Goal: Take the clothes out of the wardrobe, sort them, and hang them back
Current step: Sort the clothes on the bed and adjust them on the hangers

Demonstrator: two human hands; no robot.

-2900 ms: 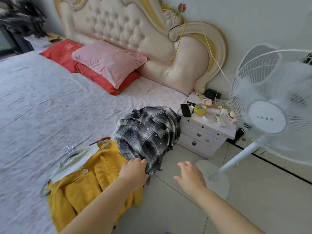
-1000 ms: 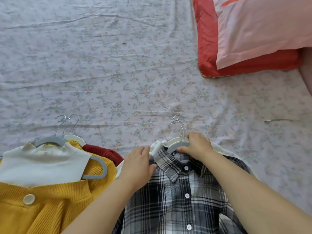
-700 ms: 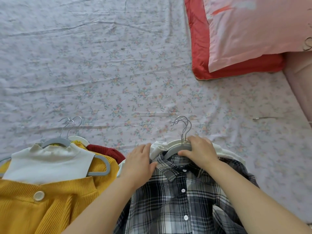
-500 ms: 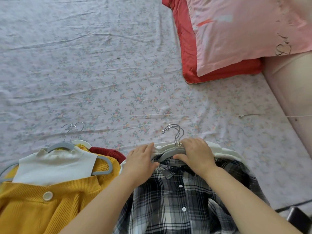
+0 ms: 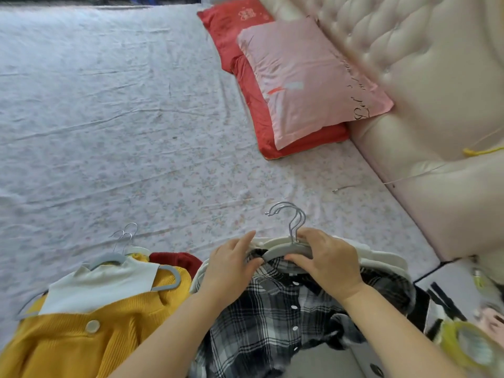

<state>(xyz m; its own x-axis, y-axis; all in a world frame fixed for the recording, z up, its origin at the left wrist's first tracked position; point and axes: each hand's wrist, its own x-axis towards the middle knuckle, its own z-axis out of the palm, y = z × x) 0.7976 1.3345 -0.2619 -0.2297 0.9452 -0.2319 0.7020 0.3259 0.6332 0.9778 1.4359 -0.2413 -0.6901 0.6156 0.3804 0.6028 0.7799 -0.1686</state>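
Little has moved in half a second but the view, which swings right to take in the headboard point(image 5: 422, 77); both hands stay on the stacked hangers point(image 5: 289, 251). The right hand point(image 5: 330, 263) has its fingers curled round the hanger necks. The left hand point(image 5: 229, 268) lies on the collar, fingers nearly straight. The plaid shirt point(image 5: 272, 317) sits at the near edge of the bed point(image 5: 136, 148), beside a yellow cardigan point(image 5: 109, 336). It looks soft, light and floppy, so lift it by the stiff hangers just under the hooks point(image 5: 293, 222)
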